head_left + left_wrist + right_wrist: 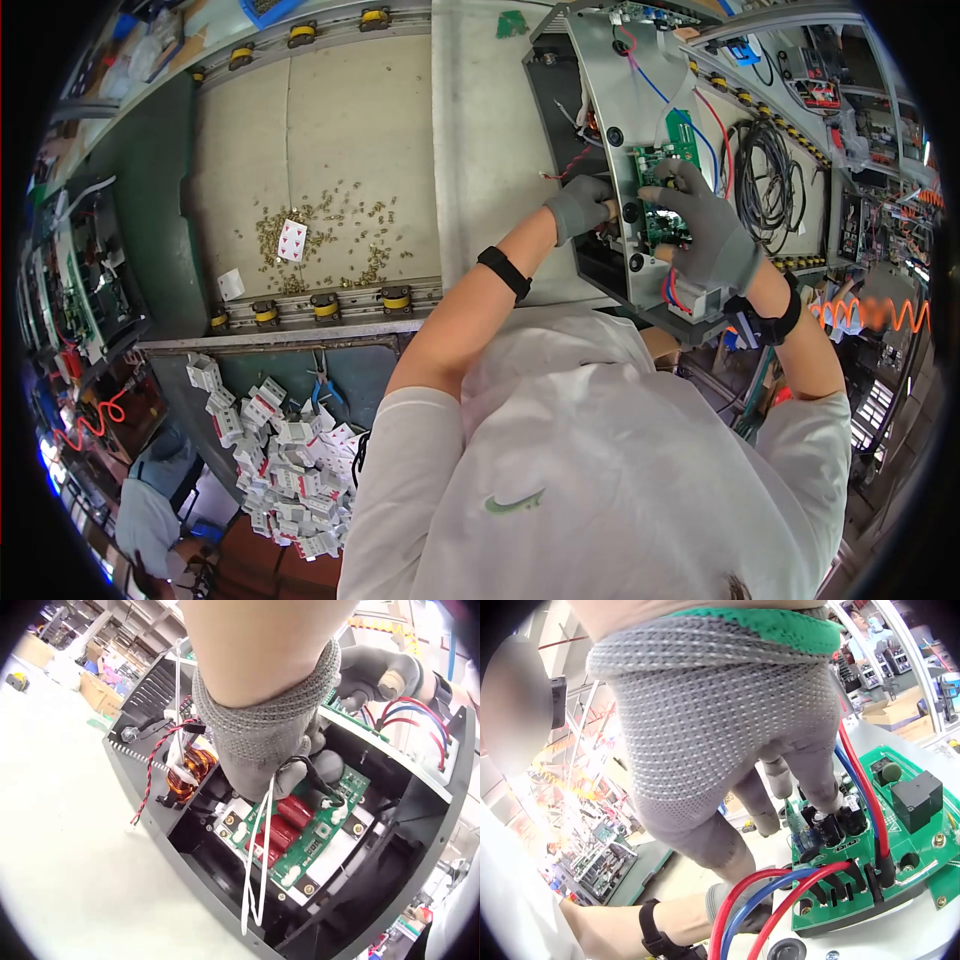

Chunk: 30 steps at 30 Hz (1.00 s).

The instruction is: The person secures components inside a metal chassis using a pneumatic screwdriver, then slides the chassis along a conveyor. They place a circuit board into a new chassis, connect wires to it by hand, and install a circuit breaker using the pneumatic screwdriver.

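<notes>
My gloved left hand (259, 750) reaches down into a dark metal case (420, 817), over a green board with red capacitors (277, 829). Its fingers are bent beside a black wire (319, 778); I cannot tell whether they grip it. White cable ties (259, 862) hang by that hand, and a copper coil (191, 774) sits at its side. My gloved right hand (705, 225) is over the upper green circuit board (922, 847) on the case's panel. Its fingers extend downward, fingertips at the black capacitors (836, 825). Red and blue wires (780, 889) run from this board.
Small brass parts (320, 235) lie scattered with a playing card (292, 241) on the left surface. White boxy parts (290, 470) are heaped near pliers (325, 385) at lower left. A coiled black cable (765, 185) lies right of the case. Roller rails (325, 305) edge the bench.
</notes>
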Tool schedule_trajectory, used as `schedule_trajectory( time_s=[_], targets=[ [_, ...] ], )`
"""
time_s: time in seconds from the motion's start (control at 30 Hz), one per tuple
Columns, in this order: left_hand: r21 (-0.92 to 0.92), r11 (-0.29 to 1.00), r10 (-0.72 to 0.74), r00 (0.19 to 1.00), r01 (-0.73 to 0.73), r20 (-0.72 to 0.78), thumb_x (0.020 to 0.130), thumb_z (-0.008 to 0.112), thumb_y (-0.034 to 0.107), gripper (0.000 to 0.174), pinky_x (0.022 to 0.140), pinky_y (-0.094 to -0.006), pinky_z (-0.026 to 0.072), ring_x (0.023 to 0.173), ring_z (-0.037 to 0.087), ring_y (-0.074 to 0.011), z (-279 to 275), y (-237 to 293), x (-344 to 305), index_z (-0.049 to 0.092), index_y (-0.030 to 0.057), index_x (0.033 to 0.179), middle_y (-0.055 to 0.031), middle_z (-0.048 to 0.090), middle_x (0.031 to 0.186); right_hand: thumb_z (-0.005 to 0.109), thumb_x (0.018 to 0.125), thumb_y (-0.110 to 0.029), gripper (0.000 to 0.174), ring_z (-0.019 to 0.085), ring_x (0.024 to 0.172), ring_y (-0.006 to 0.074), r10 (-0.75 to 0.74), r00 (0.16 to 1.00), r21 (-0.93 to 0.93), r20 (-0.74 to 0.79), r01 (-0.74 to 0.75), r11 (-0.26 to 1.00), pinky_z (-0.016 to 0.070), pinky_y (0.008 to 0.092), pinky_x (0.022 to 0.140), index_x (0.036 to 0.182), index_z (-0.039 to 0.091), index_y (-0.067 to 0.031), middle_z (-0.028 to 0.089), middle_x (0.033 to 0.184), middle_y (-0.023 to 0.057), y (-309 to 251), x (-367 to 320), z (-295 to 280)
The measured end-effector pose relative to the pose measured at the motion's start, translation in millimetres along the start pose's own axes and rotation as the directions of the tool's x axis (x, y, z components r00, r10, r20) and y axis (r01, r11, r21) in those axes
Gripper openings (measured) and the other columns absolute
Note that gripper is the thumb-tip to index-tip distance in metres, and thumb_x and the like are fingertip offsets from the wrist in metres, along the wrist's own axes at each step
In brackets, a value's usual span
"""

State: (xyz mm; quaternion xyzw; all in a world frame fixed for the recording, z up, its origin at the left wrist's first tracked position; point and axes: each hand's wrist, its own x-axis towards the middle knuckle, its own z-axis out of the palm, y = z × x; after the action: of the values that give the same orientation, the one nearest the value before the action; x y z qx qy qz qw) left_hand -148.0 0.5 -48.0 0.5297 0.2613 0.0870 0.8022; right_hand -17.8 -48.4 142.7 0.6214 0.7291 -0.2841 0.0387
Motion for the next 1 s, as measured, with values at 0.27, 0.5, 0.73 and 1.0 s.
schedule_trajectory(
  time_s=[0.27, 0.5, 0.73, 1.0],
  targets=[
    [0.14, 0.948, 0.311, 0.93, -0.287, -0.194, 0.081, 0.064, 0.006, 0.019, 0.063, -0.0281, 0.0478, 0.069, 0.057, -0.0125, 6, -11, -12, 0.066, 0.0032, 0.099, -0.0069, 0.065, 0.079, 0.073, 0.06, -0.007, 0.058, 0.054, 0.108, 0.035, 0.043, 0.999, 0.038, 0.022, -0.044, 0.998, 0.0499, 0.0388, 0.088, 0.116, 0.058, -0.0117, 0.041, 0.129, 0.0133, 1, -3, -3],
    [0.082, 0.954, 0.297, 0.945, -0.289, -0.134, 0.08, 0.064, 0.002, 0.017, 0.065, -0.0275, 0.048, 0.068, 0.057, -0.0119, 0, -22, -14, 0.066, 0.0037, 0.097, -0.0053, 0.063, 0.079, 0.072, 0.059, -0.005, 0.057, 0.057, 0.104, 0.0323, -0.029, 0.999, 0.048, -0.039, 0.031, 0.998, 0.052, 0.0373, 0.084, 0.115, 0.059, -0.0116, 0.044, 0.128, 0.0102, 5, -4, -3],
    [-0.023, 0.975, 0.207, 0.946, -0.219, -0.249, 0.077, 0.063, -0.005, 0.016, 0.066, -0.0264, 0.0496, 0.071, 0.059, -0.0122, 15, -21, -13, 0.065, 0.0, 0.092, -0.007, 0.065, 0.081, 0.071, 0.059, -0.004, 0.056, 0.058, 0.102, 0.0312, -0.041, 0.998, 0.07, -0.042, 0.044, 0.997, 0.0532, 0.0361, 0.081, 0.113, 0.059, -0.01, 0.045, 0.127, 0.0099, 6, -4, -4],
    [0.016, 0.982, 0.186, 0.969, -0.186, -0.16, 0.077, 0.058, -0.004, 0.019, 0.064, -0.0244, 0.0486, 0.071, 0.057, -0.011, 3, -10, -17, 0.065, -0.0002, 0.094, -0.0023, 0.061, 0.082, 0.071, 0.059, -0.003, 0.056, 0.058, 0.101, 0.0314, -0.042, 0.998, 0.092, -0.051, 0.046, 0.995, 0.0534, 0.0355, 0.079, 0.113, 0.059, -0.0105, 0.045, 0.127, 0.0101, 7, -4, -5]
  ],
)
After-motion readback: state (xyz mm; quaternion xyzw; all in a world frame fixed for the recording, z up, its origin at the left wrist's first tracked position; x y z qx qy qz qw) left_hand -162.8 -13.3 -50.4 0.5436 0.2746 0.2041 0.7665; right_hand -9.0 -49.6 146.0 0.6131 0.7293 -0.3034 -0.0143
